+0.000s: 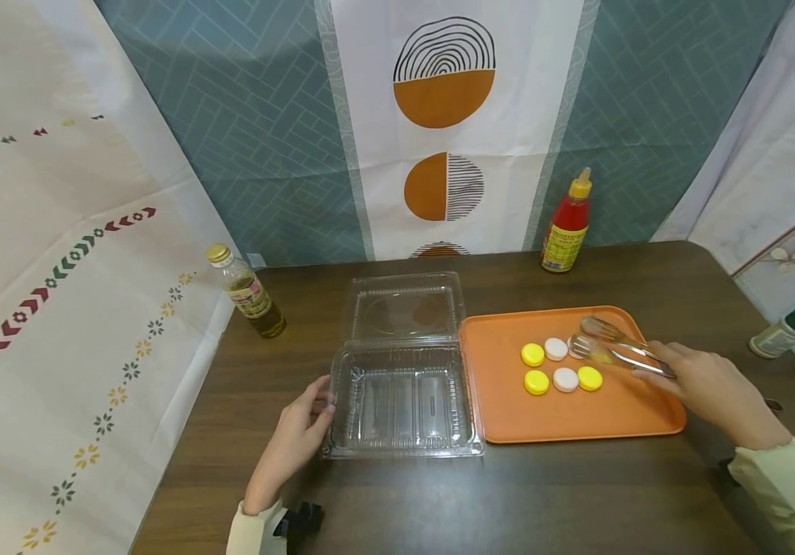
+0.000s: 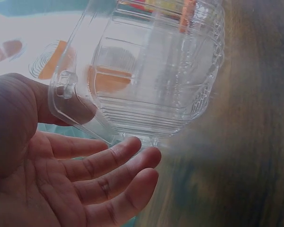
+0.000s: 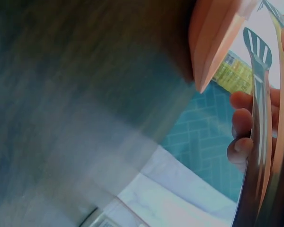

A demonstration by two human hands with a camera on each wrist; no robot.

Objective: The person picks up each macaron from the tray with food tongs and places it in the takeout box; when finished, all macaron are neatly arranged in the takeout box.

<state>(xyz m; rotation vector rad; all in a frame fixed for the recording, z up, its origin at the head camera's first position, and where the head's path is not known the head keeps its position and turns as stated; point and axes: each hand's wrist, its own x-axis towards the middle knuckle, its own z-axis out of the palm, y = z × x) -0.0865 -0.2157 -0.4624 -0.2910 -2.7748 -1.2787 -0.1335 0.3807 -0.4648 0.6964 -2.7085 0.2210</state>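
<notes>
Front of shot: dark wood-grain table (image 1: pixel 508 501), with pale sleeves coming in from the bottom edge and lower right. Next, left hand (image 1: pixel 294 432) at left rim of clear plastic clamshell container (image 1: pixel 404 452); loose hold there, thumb to one side of rim, fingertips to the other (clearest in left wrist view). Container glossy and see-through, with ribbed walls, grooved floor and flanged edge; base toward the person, hinged lid (image 1: pixel 407 312) folded back flat on the far side.

Just right of container: orange tray (image 1: pixel 619 418), matte, rounded corners, raised lip. On tray, left of its right end, two short rows of small round discs (image 1: pixel 537 382), cap-like, smooth. Near row: yellow, off-white, yellow. Far row: yellow, off-white, then another off-white partly behind tongs (image 1: pixel 647 366). Tongs shiny metal, heads slotted, arms a little apart above tray; yellow patch between heads, too unclear to tell whether gripped. Handle end in right hand (image 1: pixel 705 385), fingers wrapped round it, firm hold, over tray's right side.

Farther off: green-capped shaker bottle (image 1: pixel 779 338) at right table edge; glass oil bottle (image 1: pixel 253 301), yellow cap, amber liquid, at far left; red sauce bottle (image 1: pixel 566 229), yellow nozzle and label, by back edge. Behind everything, teal herringbone cloth (image 1: pixel 258 139) with white central panel, orange-and-black half circles.
</notes>
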